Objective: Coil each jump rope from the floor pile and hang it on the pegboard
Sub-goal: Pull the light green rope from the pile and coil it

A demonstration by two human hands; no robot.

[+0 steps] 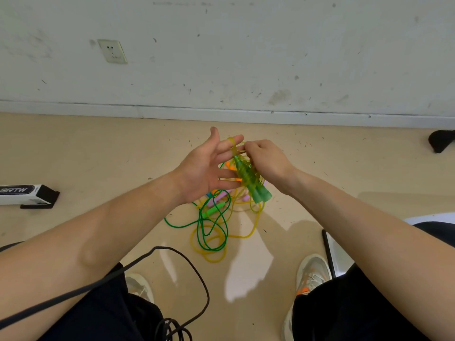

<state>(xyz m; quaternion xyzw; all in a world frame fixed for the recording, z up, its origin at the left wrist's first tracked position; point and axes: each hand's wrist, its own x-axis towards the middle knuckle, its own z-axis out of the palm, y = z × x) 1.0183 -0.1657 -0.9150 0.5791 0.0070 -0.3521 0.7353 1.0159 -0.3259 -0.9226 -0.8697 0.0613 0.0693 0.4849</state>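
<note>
The yellow jump rope point(257, 219) is partly up in the person's hands, above the floor pile point(221, 205), with its slack cord falling in loops to the floor point(73, 148) between the two shoes point(312, 274). Its two see-through green handles point(251, 183) lie side by side as one bundle. Their long axis is slanted: the cord ends point up and away toward the wall point(246, 57), and the butt ends point down and to the person's right. The left hand point(204, 166) is turned palm-in with the fingers straight and spread and the thumb raised. Its grip is released, though a loop of yellow cord sits over one fingertip and the lower fingers reach to the handles. The right hand point(268, 161) comes in from the other side, back of the hand up and wrist bent. Its grip is clenched on the yellow cord just at the top of the handles, and the bundle runs down beneath the palm. Both forearms are bare and stretched forward over the knees. In the pile below, a green cord tangles with the yellow one around a solid green handle point(214, 209) and some pink ones. A black cable point(172, 252) curls across the near floor, a boxed item point(24, 194) lies off to the left, and a socket point(113, 51) is set in the wall.
</note>
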